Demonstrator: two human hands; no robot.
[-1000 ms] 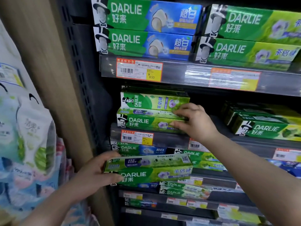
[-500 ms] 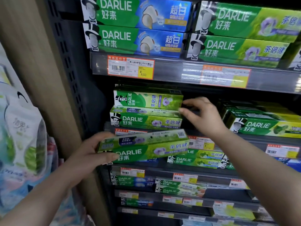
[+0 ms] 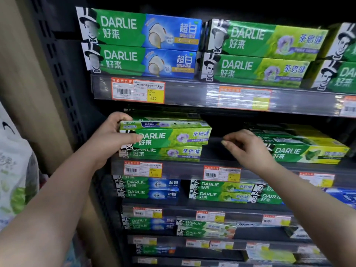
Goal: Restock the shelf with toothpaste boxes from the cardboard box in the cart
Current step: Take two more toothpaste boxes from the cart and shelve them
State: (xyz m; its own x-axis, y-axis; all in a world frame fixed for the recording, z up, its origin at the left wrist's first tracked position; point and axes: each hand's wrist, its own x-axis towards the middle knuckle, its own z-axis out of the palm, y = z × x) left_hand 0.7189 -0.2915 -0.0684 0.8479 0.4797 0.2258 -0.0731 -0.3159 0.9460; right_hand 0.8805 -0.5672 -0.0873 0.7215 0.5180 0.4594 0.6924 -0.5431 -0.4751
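Note:
My left hand [image 3: 113, 137] grips the left end of a green Darlie toothpaste box [image 3: 173, 136], thumb across its front, and holds it level on top of the stacked green boxes [image 3: 169, 153] on the second shelf [image 3: 183, 169]. Another box top shows just behind it under the upper shelf. My right hand [image 3: 248, 149] hovers to the right of that stack with fingers loosely curled and nothing in it, over a bare stretch of shelf. The cart and its cardboard box are out of view.
The top shelf [image 3: 192, 93] carries rows of blue-green and green Darlie boxes. More green boxes [image 3: 304, 151] lie at the right of the second shelf. Lower shelves hold smaller boxes and price tags. A wooden post [image 3: 32, 89] and hanging bags [image 3: 15, 180] stand at the left.
My left hand lifted the box from below the shelf edge up onto the stack. My right hand came off the stack and drew back to the right.

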